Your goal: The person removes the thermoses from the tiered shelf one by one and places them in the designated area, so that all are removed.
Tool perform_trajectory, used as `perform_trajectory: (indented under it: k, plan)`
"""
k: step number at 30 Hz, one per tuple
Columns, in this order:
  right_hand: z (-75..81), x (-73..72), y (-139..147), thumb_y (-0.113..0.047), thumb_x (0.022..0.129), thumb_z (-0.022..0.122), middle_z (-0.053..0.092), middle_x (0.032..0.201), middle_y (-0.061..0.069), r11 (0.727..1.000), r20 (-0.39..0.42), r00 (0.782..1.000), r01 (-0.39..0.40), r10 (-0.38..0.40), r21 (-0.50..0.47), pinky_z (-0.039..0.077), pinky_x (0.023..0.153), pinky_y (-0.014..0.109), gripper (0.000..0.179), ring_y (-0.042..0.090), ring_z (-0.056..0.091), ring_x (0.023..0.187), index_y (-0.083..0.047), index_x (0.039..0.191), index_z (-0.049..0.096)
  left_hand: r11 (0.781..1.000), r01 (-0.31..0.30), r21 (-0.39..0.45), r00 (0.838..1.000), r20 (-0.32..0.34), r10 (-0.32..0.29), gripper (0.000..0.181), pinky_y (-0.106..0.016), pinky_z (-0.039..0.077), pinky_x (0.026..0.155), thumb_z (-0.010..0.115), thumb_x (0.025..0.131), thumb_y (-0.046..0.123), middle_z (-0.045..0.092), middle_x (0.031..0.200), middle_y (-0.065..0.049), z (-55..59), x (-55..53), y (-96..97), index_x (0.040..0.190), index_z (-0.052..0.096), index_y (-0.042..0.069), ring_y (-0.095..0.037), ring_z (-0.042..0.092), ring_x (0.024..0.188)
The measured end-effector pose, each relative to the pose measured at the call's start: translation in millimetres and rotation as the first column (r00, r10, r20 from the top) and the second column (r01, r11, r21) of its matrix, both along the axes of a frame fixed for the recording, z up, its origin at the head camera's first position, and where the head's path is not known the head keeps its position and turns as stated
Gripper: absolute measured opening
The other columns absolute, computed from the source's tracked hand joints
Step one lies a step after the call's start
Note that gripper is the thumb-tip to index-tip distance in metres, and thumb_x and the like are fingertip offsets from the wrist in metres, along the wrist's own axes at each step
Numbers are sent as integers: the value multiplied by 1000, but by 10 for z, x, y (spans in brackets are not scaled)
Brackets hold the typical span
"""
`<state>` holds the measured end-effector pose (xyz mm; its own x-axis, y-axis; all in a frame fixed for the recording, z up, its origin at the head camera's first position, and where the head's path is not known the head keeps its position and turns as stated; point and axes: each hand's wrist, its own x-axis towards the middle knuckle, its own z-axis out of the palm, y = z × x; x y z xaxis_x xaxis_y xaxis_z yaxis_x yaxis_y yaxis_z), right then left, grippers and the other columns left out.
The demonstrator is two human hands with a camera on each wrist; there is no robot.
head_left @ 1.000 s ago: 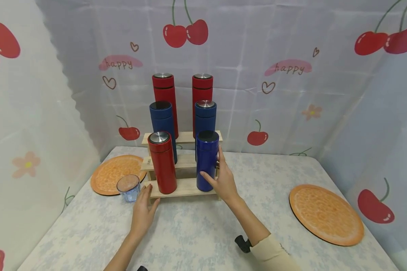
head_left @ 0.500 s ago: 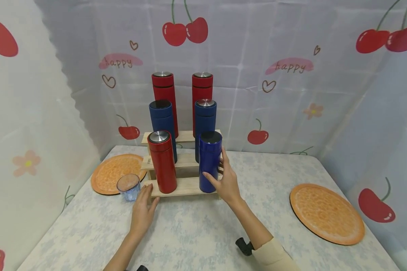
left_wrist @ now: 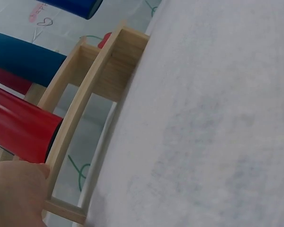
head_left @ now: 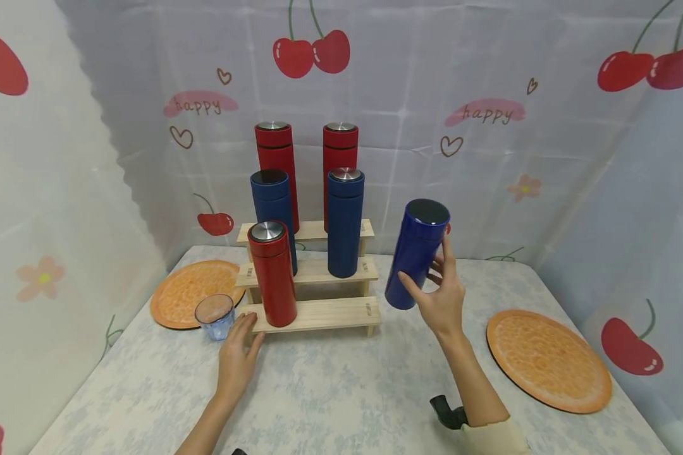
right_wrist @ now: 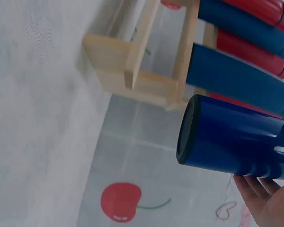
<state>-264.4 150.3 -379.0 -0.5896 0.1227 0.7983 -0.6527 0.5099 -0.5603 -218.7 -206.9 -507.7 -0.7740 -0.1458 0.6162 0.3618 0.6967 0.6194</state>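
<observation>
In the head view, the right hand (head_left: 444, 303) clamps a blue bottle (head_left: 412, 262) between thumb and fingers, some of them hidden behind it. The bottle is held up over the desk (head_left: 330, 385), past the right end of the lowest step of the wooden rack (head_left: 353, 316). It is glossy deep blue with a flat black lid, tilted with its top toward the desk's right edge. Well apart, the left hand (head_left: 238, 360) touches the rack's left front corner, fingers extended. The glass (head_left: 216, 319) partly covers the left round mat (head_left: 188, 287).

In the left wrist view, the left hand is cut off and its fingertips cannot be made out.

In the right wrist view, the bottle's lid end is out of frame; its dark base and shiny side show, clear of the rack.
</observation>
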Motion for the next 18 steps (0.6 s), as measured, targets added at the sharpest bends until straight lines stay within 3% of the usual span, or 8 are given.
perform_trajectory:
  k: [8,18]
  plan:
    - [31,-407,256,-12,73,79,56,119,22,998,2,1000,21,-21,-53,51,78,51,95,37,60,98,-23,148,22,999,-19,-29,1000,-4,19,43,-52,35,98,68,84,7,51,128,-20,0,-12,-3,124,55,-3,-35,41,124]
    - [-283,-889,224,-16,77,76,49,125,25,991,162,985,-38,58,-125,48,84,53,94,40,55,106,-29,148,16,999,-9,-36,1000,3,9,44,-51,35,98,68,84,6,51,128,-20,10,17,2,124,55,-3,-35,41,124]
